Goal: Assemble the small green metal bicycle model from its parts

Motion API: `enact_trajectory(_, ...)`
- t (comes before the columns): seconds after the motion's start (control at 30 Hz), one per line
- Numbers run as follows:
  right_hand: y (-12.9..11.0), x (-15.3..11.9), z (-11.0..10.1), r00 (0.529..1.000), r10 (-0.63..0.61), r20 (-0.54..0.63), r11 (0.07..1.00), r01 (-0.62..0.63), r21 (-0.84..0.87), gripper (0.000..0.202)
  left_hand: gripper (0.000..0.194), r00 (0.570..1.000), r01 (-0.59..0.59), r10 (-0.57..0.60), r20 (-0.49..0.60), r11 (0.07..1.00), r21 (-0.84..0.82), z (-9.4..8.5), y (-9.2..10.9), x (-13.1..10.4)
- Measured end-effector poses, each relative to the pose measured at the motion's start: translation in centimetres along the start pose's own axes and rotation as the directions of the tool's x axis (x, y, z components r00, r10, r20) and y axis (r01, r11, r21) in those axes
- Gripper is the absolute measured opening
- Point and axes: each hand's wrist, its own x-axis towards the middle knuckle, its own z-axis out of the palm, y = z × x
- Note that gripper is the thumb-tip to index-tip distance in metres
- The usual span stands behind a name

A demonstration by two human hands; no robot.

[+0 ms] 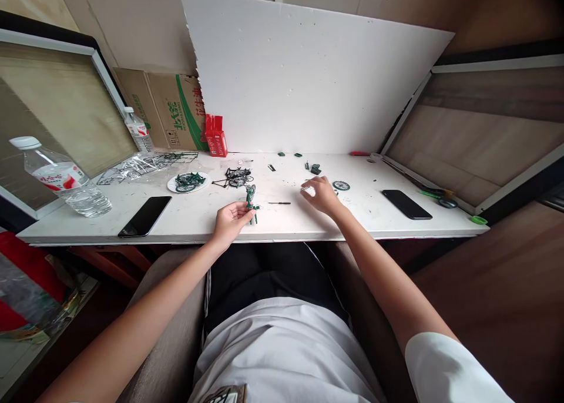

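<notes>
Near the table's front edge, my left hand (232, 220) is closed on a small green model bicycle (250, 200), held upright with a wheel at its top. My fingers hide part of its frame. To the right, my right hand (321, 195) hovers over the table with its fingers curved and apart, and I see nothing in them. Close beside that hand lies a spoked wheel (341, 185), with small dark green pieces (315, 169) behind it. A thin dark tool, like a small screwdriver (280, 202), lies between my hands.
Black model bicycle parts (238, 177) lie left of centre, beside a white plate (206, 184) holding green parts. Phones lie at left (145, 216) and right (406, 204). Water bottles (70, 180), a red box (215, 136), scissors (447, 202) and a white board (317, 74) surround the work area.
</notes>
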Motion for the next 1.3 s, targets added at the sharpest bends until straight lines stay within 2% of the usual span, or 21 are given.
enact_trajectory(0.07, 2.0, 0.1, -0.9, 0.992, 0.125, 0.015, 0.989, -0.123, -0.081, 0.034, 0.057, 1.000, 0.003, -0.003, -0.004, 1.000, 0.007, 0.0, 0.0, 0.0)
enact_trajectory(0.17, 4.7, -0.1, -2.1, 0.949, 0.299, 0.095, 0.940, -0.276, -0.202, 0.049, 0.057, 1.000, 0.000, 0.000, -0.002, 1.000, 0.006, 0.0, 0.1, 0.0)
enact_trajectory(0.27, 6.3, -0.3, -2.8, 0.898, 0.380, 0.223, 0.913, -0.326, -0.244, 0.052, 0.056, 1.000, -0.004, 0.004, 0.005, 1.000, 0.002, 0.0, 0.1, 0.0)
enact_trajectory(0.37, 6.5, -0.3, -3.1, 0.884, 0.355, 0.304, 0.927, -0.292, -0.236, 0.036, 0.054, 1.000, -0.009, 0.009, 0.009, 1.000, 0.005, 0.0, 0.0, 0.0)
enact_trajectory(0.5, 5.3, -0.1, -3.6, 0.887, 0.336, 0.318, 0.942, -0.311, -0.128, 0.023, 0.054, 1.000, -0.002, 0.002, 0.011, 1.000, 0.009, 0.0, -0.1, 0.1)
enact_trajectory(0.6, 4.2, -0.1, -4.0, 0.903, 0.323, 0.283, 0.941, -0.338, 0.003, 0.025, 0.053, 1.000, -0.002, 0.002, 0.015, 1.000, 0.008, 0.0, 0.0, 0.1)
enact_trajectory(0.7, 3.7, 0.2, -4.2, 0.923, 0.283, 0.261, 0.916, -0.341, 0.211, 0.030, 0.053, 1.000, -0.002, 0.001, 0.014, 1.000, 0.008, 0.0, 0.0, 0.0)
enact_trajectory(0.83, 3.1, 0.6, -4.3, 0.960, 0.151, 0.236, 0.806, -0.258, 0.533, 0.048, 0.053, 1.000, 0.000, 0.000, 0.013, 1.000, 0.001, 0.0, 0.0, 0.0)
enact_trajectory(0.93, 2.2, 0.7, -4.7, 0.959, 0.127, 0.254, 0.684, -0.270, 0.677, 0.058, 0.053, 1.000, 0.000, 0.000, 0.020, 1.000, -0.001, 0.1, 0.2, 0.0)
enact_trajectory(1.13, 0.0, 0.5, -6.4, 0.963, 0.043, 0.268, 0.508, -0.252, 0.824, 0.072, 0.052, 1.000, 0.008, -0.008, 0.027, 1.000, -0.011, 0.1, 0.4, -0.1)
enact_trajectory(1.3, -1.1, 0.4, -7.3, 0.958, -0.008, 0.286, 0.465, -0.250, 0.849, 0.071, 0.052, 1.000, -0.003, 0.003, 0.025, 1.000, -0.004, 0.1, 0.3, 0.0)
